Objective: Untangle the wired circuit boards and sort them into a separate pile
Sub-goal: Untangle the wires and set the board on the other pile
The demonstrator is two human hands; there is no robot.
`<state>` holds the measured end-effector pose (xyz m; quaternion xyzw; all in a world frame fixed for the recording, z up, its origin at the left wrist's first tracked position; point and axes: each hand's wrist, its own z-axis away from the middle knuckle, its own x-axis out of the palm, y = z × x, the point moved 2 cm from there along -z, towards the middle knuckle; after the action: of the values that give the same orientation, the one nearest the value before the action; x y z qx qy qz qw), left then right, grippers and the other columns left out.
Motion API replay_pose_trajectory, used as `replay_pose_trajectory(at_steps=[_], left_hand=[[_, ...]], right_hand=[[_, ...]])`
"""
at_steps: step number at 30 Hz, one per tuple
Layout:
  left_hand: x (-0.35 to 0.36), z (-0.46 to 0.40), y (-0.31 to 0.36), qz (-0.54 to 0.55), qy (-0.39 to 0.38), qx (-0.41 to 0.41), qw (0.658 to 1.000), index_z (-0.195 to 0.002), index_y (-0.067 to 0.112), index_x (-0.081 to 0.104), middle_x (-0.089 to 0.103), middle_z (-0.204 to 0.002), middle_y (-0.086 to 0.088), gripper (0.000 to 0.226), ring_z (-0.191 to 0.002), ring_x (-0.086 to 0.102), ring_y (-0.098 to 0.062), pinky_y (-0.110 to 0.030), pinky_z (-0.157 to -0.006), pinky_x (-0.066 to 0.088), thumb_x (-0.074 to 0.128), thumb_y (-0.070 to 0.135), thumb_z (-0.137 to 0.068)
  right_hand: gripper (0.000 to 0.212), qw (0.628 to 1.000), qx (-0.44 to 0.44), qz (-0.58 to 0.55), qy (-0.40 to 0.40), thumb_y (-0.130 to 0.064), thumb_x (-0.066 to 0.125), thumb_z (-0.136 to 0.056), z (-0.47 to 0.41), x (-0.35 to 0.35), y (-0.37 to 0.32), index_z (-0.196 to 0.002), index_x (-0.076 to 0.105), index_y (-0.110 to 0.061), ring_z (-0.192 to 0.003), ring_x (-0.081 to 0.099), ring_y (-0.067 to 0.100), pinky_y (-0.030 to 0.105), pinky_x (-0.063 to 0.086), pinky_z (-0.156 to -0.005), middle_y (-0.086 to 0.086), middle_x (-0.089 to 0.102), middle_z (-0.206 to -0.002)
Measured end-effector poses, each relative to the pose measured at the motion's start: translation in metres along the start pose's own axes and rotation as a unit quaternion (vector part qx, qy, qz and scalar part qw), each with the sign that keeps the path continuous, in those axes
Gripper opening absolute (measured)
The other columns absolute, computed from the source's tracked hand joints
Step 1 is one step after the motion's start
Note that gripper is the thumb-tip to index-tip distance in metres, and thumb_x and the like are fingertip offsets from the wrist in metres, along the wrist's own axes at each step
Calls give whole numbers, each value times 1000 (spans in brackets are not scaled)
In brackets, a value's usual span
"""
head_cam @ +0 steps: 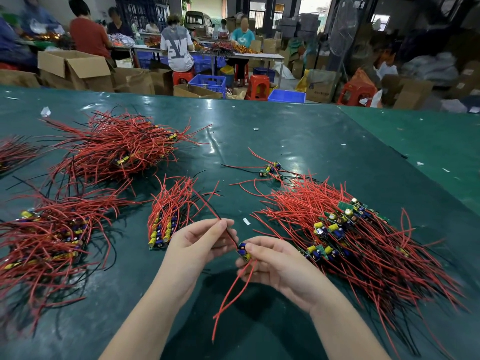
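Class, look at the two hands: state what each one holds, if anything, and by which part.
Both hold one wired circuit board. The right hand pinches the board itself; the left hand pinches its upper wires just above the board.

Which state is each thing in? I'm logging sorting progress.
Left hand: pinching a wire.
Right hand: holding one board.
Held board: lifted, wires trailing.
Small pile: boards lined up, on the table.
Right pile: tangled.
Green table: scattered with scraps.
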<state>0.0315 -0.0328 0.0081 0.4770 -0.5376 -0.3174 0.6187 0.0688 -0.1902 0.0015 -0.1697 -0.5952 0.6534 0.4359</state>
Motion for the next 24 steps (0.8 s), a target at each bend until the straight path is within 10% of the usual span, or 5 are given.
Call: replay_pose_trajectory(at_steps=[24], left_hand=[[-24, -11, 8, 58, 155, 56, 985, -98, 0, 67, 73, -86, -9, 13, -77, 72, -18, -21, -66, 57, 55, 0, -93]], right_hand=[[10, 997, -29, 67, -10, -15, 59, -92, 4, 0, -5, -95, 67, -9, -73, 67, 19, 29, 54, -73, 12, 71, -84]])
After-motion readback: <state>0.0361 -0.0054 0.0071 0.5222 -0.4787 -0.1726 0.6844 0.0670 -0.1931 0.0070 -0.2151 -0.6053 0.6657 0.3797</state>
